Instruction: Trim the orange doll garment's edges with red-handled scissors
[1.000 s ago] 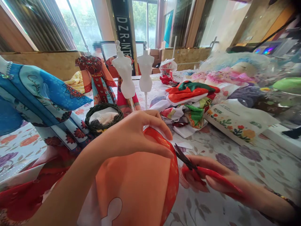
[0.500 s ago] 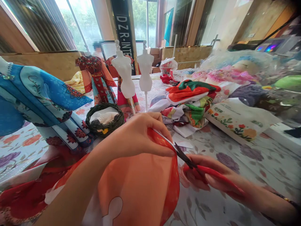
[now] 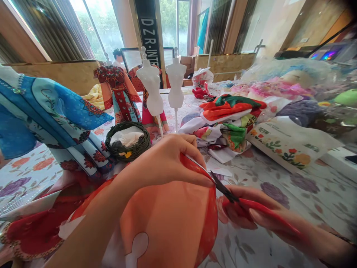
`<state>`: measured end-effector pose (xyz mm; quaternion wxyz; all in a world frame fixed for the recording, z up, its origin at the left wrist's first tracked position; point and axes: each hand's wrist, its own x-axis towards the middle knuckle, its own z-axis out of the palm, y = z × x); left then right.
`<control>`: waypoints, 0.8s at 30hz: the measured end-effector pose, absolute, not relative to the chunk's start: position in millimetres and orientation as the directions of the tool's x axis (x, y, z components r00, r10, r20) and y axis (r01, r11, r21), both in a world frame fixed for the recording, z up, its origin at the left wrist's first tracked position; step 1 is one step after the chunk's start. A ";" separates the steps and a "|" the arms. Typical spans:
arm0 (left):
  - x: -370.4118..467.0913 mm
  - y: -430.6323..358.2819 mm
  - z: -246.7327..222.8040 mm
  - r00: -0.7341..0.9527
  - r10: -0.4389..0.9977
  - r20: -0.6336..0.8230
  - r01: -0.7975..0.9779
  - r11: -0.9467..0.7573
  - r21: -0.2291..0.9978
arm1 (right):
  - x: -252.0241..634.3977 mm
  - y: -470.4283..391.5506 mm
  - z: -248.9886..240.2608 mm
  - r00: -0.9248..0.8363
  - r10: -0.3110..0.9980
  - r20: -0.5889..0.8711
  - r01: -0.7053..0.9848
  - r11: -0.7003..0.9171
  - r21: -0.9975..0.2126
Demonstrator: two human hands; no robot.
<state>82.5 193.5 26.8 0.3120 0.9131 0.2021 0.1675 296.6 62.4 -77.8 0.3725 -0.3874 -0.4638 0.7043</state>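
Note:
Orange and red fabric (image 3: 167, 219) hangs in front of me, with a white keyhole-shaped patch near its lower edge. My left hand (image 3: 173, 160) pinches its upper red edge between thumb and fingers. Red-handled scissors (image 3: 228, 193) are in my right hand (image 3: 251, 212), its fingers wrapped round the handles. Their dark blades point up and left and meet the fabric's right edge, just beside my left thumb. The blades look nearly closed.
Two white mannequins (image 3: 150, 87) stand behind a dark wicker basket (image 3: 128, 141). A blue dress (image 3: 55, 100) is at the left. Folded cloths (image 3: 231, 111) and a floral packet (image 3: 290, 143) lie right on the flowered tablecloth (image 3: 251, 167). Someone is in the background.
The whole view has shifted slightly, so things sit a little further right. The scissor blades look more closed than before. Both hands keep their holds.

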 end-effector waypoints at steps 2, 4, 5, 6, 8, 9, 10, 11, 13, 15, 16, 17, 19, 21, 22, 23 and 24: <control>82.1 193.6 26.8 0.863 0.471 0.184 0.264 -0.731 0.630 | 294.2 61.0 -72.1 -0.415 0.883 -0.219 -0.211 -0.328 -0.921; 81.8 193.5 26.7 0.862 0.472 0.185 0.265 -0.732 0.628 | 293.5 59.0 -69.3 -0.407 0.882 -0.236 -0.230 -0.349 -0.908; 81.8 193.4 26.7 0.862 0.471 0.186 0.264 -0.731 0.630 | 293.5 57.9 -68.8 -0.397 0.878 -0.268 -0.214 -0.373 -0.903; 81.8 193.3 26.6 0.864 0.468 0.184 0.260 -0.730 0.632 | 293.8 57.0 -68.8 -0.382 0.870 -0.311 -0.197 -0.405 -0.893; 81.9 193.2 26.3 0.870 0.458 0.185 0.249 -0.730 0.637 | 294.6 55.6 -69.4 -0.352 0.857 -0.376 -0.162 -0.451 -0.877; 82.0 193.1 26.1 0.871 0.455 0.185 0.244 -0.729 0.639 | 295.0 55.2 -69.9 -0.346 0.855 -0.386 -0.144 -0.455 -0.879; 82.1 193.0 25.8 0.870 0.456 0.187 0.243 -0.727 0.643 | 295.5 54.8 -70.4 -0.342 0.859 -0.381 -0.130 -0.445 -0.886; 82.3 192.9 25.5 0.868 0.458 0.189 0.242 -0.725 0.645 | 296.1 54.5 -70.9 -0.345 0.867 -0.361 -0.121 -0.422 -0.899; 82.9 192.8 25.0 0.864 0.464 0.194 0.244 -0.723 0.646 | 296.9 54.2 -71.7 -0.360 0.879 -0.313 -0.107 -0.372 -0.922; 83.6 193.0 24.5 0.862 0.465 0.201 0.244 -0.728 0.641 | 296.8 54.4 -71.3 -0.362 0.883 -0.299 -0.113 -0.360 -0.926; 84.0 193.2 24.3 0.862 0.463 0.205 0.242 -0.732 0.637 | 296.2 54.7 -70.6 -0.358 0.885 -0.298 -0.120 -0.361 -0.925; 84.3 193.4 24.3 0.863 0.461 0.208 0.240 -0.736 0.633 | 295.2 55.1 -69.4 -0.355 0.883 -0.307 -0.127 -0.371 -0.920; 84.7 193.6 24.4 0.863 0.457 0.214 0.237 -0.742 0.628 | 292.5 56.2 -66.2 -0.325 0.882 -0.341 -0.134 -0.400 -0.906; 84.5 193.1 24.5 0.861 0.459 0.218 0.238 -0.743 0.625 | 289.9 56.8 -62.7 -0.301 0.881 -0.366 -0.130 -0.418 -0.899; 84.4 192.7 24.6 0.860 0.461 0.219 0.239 -0.743 0.625 | 288.9 56.7 -61.4 -0.295 0.877 -0.379 -0.129 -0.430 -0.894; 84.2 192.3 24.5 0.859 0.462 0.220 0.239 -0.743 0.626 | 288.4 56.3 -60.7 -0.302 0.872 -0.385 -0.133 -0.439 -0.889; 84.2 192.0 24.4 0.860 0.461 0.220 0.238 -0.742 0.627 | 288.3 55.4 -60.8 -0.308 0.868 -0.390 -0.143 -0.448 -0.882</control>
